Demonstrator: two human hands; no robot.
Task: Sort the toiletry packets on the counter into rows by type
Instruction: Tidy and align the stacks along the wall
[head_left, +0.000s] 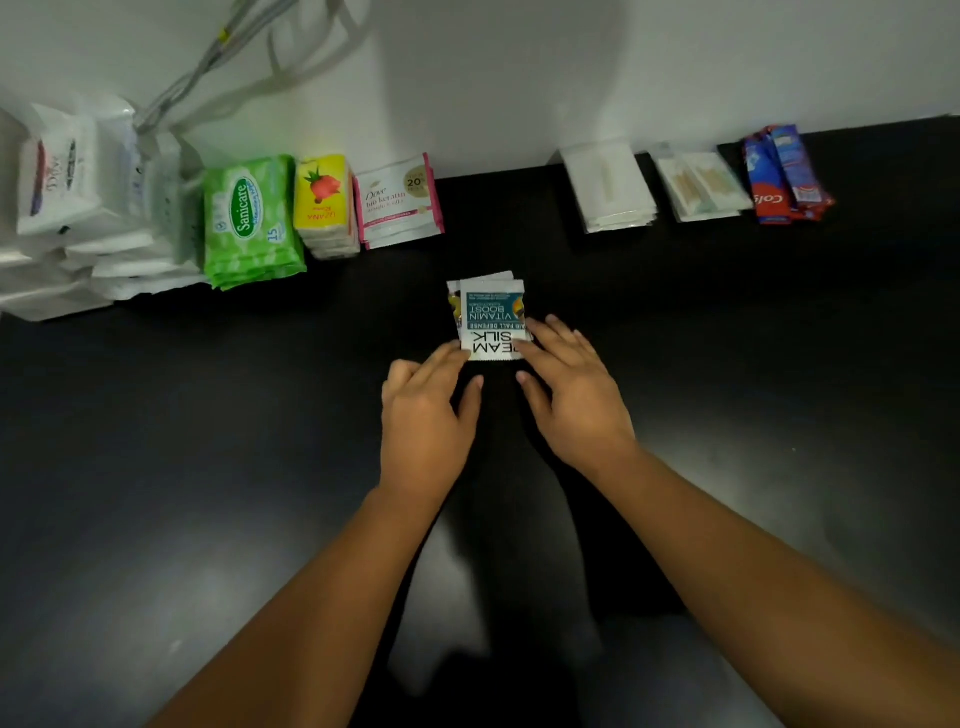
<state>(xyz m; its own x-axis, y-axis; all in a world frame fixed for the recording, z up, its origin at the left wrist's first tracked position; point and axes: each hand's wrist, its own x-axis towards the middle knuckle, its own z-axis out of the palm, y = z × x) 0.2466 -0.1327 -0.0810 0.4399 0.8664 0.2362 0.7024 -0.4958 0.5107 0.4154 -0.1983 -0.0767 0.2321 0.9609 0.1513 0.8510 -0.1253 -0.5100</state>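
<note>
A small stack of Cream Silk sachets (490, 312), white and teal, lies in the middle of the black counter (208, 467). My left hand (423, 415) touches the stack's near left corner with its fingertips. My right hand (571, 395) touches the near right edge, fingers spread. Neither hand lifts the stack. Along the wall sit sorted piles: green Sanicare wipes (249, 221), yellow tissue packs (324, 205), Dove keratin sachets (399, 202), white flat packets (608, 187), clear packets with cotton buds (698, 184), and red and blue Colgate sachets (787, 174).
A white plastic bag (78, 208) with Dove packs and other white packets slumps at the far left. Grey cables (228, 57) hang down the white wall behind it. The counter's back edge meets the wall.
</note>
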